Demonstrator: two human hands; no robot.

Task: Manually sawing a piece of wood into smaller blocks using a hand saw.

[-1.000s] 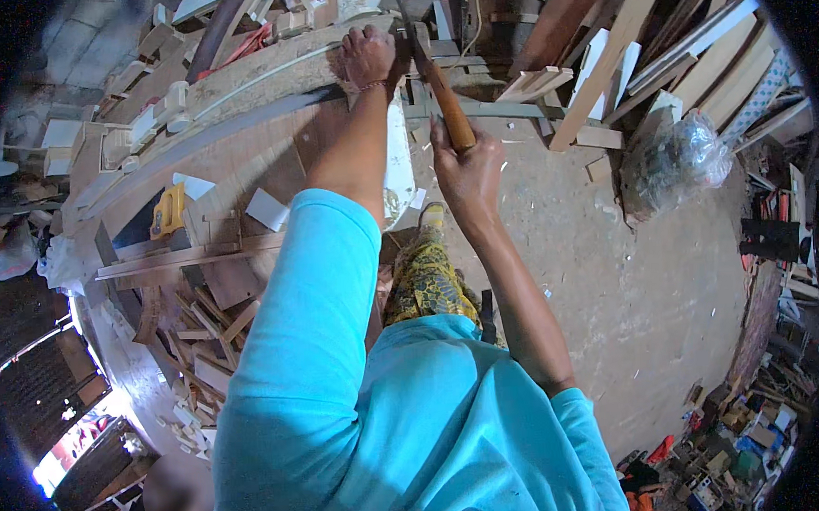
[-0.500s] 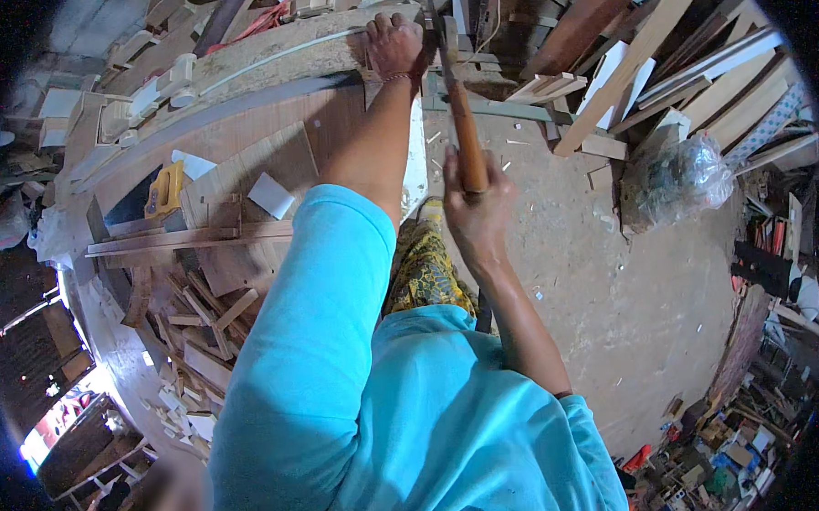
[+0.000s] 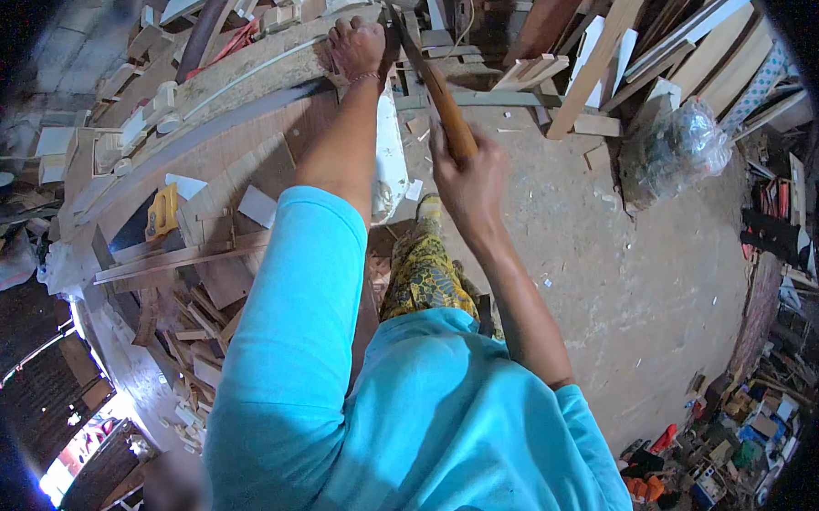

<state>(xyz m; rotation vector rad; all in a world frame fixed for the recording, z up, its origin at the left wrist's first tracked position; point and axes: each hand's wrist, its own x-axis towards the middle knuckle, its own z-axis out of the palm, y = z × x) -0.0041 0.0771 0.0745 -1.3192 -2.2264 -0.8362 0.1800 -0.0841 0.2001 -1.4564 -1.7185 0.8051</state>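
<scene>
My right hand (image 3: 472, 172) is wrapped round the wooden handle of a machete (image 3: 451, 117). Its narrow dark blade slants up and to the left toward the far end of the bench. Close to the blade's left side, my left hand (image 3: 357, 48) rests at the end of the wooden workbench (image 3: 269, 62), fingers curled. Whatever those fingers grip is hidden beneath the hand and in the dark patch beside it.
Timber boards (image 3: 602, 55) lean at the far right, next to a clear plastic bag (image 3: 679, 152). A yellow tool (image 3: 162, 211) lies among boards at left. Scrap wood (image 3: 198, 324) lies heaped below it. Small chips dot the concrete floor (image 3: 602, 274).
The machete has gone from nearly upright to leaning left at its tip. My left hand and the bench appear further left in the picture, as the whole view has shifted.
</scene>
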